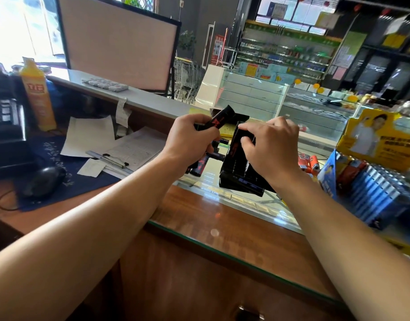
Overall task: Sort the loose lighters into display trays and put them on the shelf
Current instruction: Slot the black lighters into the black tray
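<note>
My left hand (190, 137) grips a bunch of black lighters with red print (219, 120); one sticks up past my thumb and others (199, 166) poke out below my palm. A black display tray (236, 163) stands tilted on the glass counter (222, 216), its slots facing me. My right hand (269, 147) is over the tray's upper part, fingers curled and pinching something small and dark at the slots; I cannot make out exactly what it is. Much of the tray's right side is hidden behind that hand.
A blue box of packets (380, 191) and a yellow printed display box (380, 140) stand at the right. Red lighters (309, 163) lie behind the tray. Left are papers (120, 144), a mouse (44, 181), a yellow bottle (38, 93) and a monitor (120, 42).
</note>
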### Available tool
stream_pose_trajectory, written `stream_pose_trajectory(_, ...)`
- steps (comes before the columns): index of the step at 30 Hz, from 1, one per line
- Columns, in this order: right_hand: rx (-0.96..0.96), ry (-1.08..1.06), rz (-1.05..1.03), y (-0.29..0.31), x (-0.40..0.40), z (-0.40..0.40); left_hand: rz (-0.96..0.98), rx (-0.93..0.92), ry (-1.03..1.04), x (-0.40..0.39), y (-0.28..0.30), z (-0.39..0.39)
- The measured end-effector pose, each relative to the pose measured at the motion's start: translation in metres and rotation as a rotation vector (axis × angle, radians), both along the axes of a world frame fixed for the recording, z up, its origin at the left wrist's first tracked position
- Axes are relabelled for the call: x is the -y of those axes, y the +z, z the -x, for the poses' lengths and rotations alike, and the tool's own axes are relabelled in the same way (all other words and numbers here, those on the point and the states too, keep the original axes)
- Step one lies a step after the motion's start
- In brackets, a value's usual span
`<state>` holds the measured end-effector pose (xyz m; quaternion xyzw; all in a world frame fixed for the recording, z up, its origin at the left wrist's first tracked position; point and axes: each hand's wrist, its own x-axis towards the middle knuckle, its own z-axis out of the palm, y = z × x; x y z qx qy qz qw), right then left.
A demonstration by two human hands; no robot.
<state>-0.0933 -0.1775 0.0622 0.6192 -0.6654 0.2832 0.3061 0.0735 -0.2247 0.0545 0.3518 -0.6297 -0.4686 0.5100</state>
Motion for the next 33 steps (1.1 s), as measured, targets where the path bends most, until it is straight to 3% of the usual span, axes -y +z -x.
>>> stream_pose_trajectory(8, -0.032, -0.047, -0.21, 0.002, -0.005, 0.002, 0.064, 0.029, -0.026, -0.004, 0.002, 0.0)
stream_pose_trajectory(17, 0.292, 0.348, 0.048, 0.011, -0.017, -0.006, 0.156, 0.066, -0.098, -0.01, 0.002, 0.003)
stream_pose_trajectory(22, 0.464, 0.429, 0.083, 0.014, -0.021, -0.004, 0.156, 0.058, -0.108, -0.01, 0.0, 0.004)
stream_pose_trajectory(33, 0.558, 0.458, 0.256, 0.011, -0.026, -0.005, 0.165, 0.027, -0.113, -0.009, -0.001, 0.004)
